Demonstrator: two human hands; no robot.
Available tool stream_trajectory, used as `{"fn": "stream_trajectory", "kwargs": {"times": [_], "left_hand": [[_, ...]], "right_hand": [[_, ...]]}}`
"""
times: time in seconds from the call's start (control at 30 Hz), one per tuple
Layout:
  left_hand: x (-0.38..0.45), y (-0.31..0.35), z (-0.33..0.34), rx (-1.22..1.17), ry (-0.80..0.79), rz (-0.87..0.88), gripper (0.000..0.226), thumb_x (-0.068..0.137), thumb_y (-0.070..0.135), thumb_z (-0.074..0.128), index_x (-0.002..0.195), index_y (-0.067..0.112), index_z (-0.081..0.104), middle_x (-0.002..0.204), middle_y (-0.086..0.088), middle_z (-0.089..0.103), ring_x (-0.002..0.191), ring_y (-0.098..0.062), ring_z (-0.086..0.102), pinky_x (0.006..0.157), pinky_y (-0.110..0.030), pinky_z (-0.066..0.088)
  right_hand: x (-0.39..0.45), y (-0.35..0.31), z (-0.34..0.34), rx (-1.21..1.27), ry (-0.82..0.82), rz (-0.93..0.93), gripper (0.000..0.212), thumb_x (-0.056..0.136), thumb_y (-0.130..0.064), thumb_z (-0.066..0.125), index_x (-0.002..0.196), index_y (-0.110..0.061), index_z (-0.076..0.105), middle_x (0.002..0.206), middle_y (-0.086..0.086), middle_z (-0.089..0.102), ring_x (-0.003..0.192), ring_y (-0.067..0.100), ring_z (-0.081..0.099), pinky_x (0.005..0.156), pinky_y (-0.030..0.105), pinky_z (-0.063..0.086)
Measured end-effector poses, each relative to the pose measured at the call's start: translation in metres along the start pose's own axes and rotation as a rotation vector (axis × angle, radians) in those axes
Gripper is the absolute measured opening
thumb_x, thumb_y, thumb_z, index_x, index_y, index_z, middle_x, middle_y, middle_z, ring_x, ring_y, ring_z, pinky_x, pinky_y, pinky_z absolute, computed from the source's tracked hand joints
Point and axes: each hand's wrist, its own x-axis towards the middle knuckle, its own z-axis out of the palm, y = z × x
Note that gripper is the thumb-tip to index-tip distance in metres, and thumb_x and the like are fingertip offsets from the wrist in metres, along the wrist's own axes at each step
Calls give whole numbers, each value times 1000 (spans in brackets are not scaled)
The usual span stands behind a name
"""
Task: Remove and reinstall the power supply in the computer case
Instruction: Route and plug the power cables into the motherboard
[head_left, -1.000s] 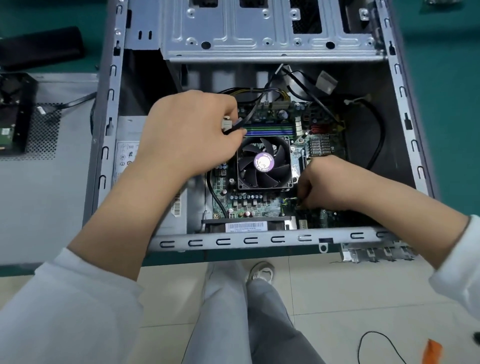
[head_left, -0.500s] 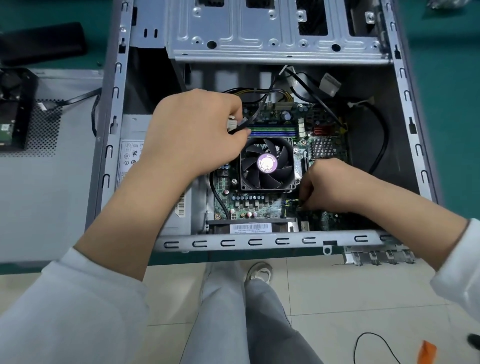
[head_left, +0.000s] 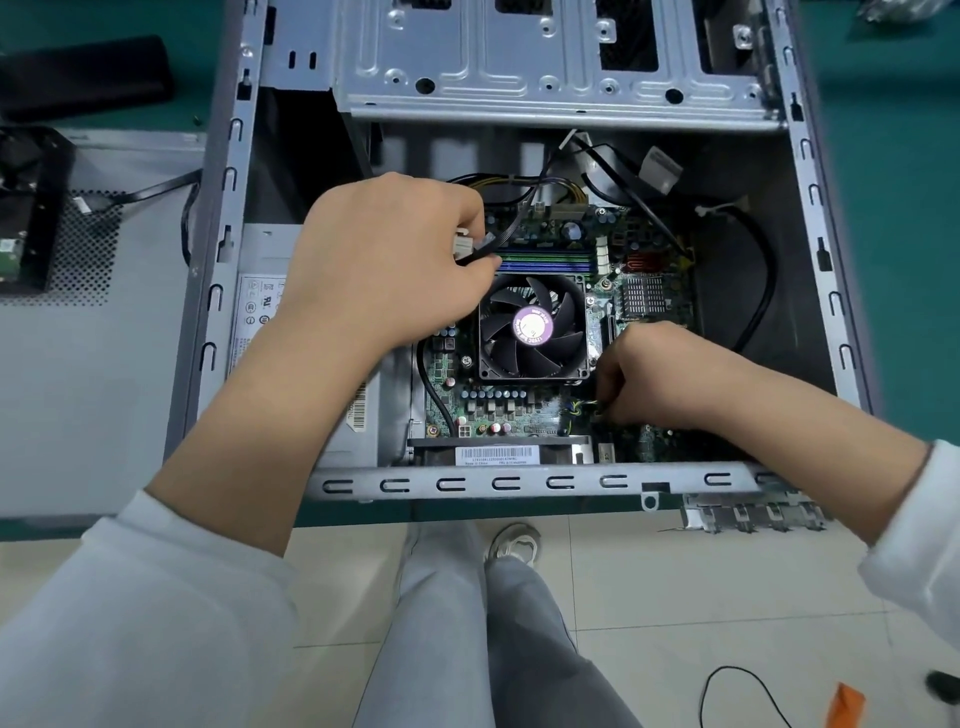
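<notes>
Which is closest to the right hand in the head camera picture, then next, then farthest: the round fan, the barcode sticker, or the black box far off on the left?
From the right hand:
1. Fan, just to its left, nearly touching.
2. Barcode sticker, lower left, at the case's near edge.
3. Black box, far left, outside the case.

An open grey metal case (head_left: 519, 483) lies on its side on a green bench, motherboard exposed, near edge overhanging the bench's front edge. The grey, labelled power supply (head_left: 260, 291) sits inside the case's left near corner.
</notes>
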Motion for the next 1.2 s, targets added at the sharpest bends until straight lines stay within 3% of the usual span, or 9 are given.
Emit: {"fn": "stream_trajectory", "kwargs": {"times": [0.3,0.5,0.83,1.0,1.2], "left_hand": [[1,0,0,4,0,-3,21,81,50,58,76,33,47,60,11,41,71,-17,39,59,-28,25],[2,0,1,13,-5,-10,21,81,51,58,75,34,47,57,13,38,70,-17,38,58,-28,23],[1,0,0,18,-5,-8,21,81,50,58,75,34,46,56,14,37,70,-17,39,57,-28,23],[1,1,0,19,-5,-5,21,81,50,59,76,34,46,56,15,34,71,-16,38,57,-28,22],[1,1,0,20,0,-7,21,80,51,58,75,35,45,57,16,30,72,-15,37,60,-28,24]], "right_hand": [[0,3,2,-37,21,-51,18,79,-10,65,93,-16,75,90,5,71,88,22,63,80,36,54],[-2,3,2,-115,22,-71,18,77,-12,61,89,-16,74,80,4,68,81,25,62,72,39,57],[3,4,5,-153,-39,-73,13,76,-12,61,84,-10,71,73,5,63,75,25,61,70,39,57],[10,10,8,-127,-15,-44,12,80,-11,64,90,-11,71,80,6,65,80,27,62,72,40,57],[13,12,10,-97,-5,18,13,77,-20,74,74,-22,62,71,-2,51,79,26,57,63,31,50]]}}
